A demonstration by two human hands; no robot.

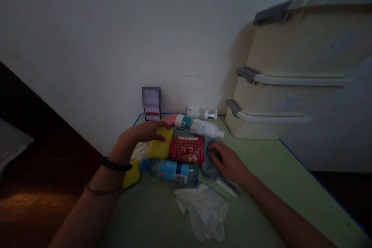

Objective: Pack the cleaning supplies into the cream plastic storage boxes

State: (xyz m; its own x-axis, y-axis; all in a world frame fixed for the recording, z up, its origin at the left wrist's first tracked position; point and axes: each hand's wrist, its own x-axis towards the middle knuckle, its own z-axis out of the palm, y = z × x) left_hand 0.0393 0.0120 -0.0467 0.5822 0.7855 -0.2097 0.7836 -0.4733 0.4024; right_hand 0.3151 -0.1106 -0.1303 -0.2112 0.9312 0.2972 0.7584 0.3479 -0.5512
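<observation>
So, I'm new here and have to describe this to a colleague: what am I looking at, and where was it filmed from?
There's no machine: these are a person's bare hands, seen by a camera worn on their head, looking forward and down. The green table carries a red packet, a blue-labelled bottle and a white bottle, both lying down, plus white gloves nearest the viewer. A phone stands at the back; stacked boxes are on the right.

The left hand rests on a yellow sponge; the right hand is at a grey patterned cloth. The dim picture doesn't show whether either is firmly gripped.
</observation>
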